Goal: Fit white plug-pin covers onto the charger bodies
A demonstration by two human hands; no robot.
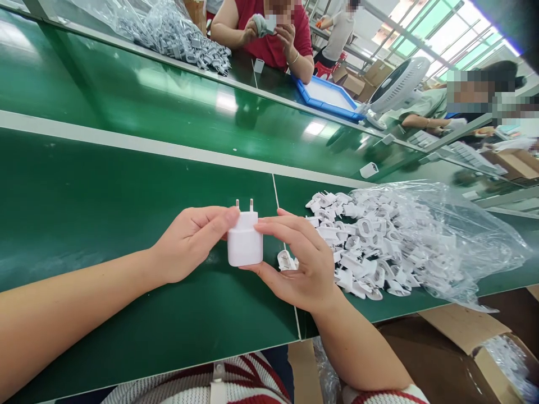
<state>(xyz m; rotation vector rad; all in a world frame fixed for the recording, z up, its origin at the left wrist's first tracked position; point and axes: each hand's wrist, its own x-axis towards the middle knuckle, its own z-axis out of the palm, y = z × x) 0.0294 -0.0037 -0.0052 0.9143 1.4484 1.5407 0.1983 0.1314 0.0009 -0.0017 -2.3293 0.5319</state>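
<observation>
Between my hands, above the green table (126, 314), is a white plug charger (245, 247) with its two metal pins pointing up and away. My left hand (189, 241) pinches its upper left side, thumb close to the pins. From the right, my right hand (305, 255) grips it with fingers at the upper edge and the thumb under the base. Just behind my right hand lies a loose white plastic piece (286, 260), partly covered by it. A pile of white plastic parts (370, 247) spills out of a clear plastic bag (471, 247) to the right.
Beyond a pale divider strip (168, 148) runs a glossy green surface with a white charger housing (369, 170) near its edge. Across it are a bag of grey-white parts (181, 45), a blue-framed tray (328, 98), a fan (400, 84) and co-workers. Cardboard boxes (463, 336) stand below right.
</observation>
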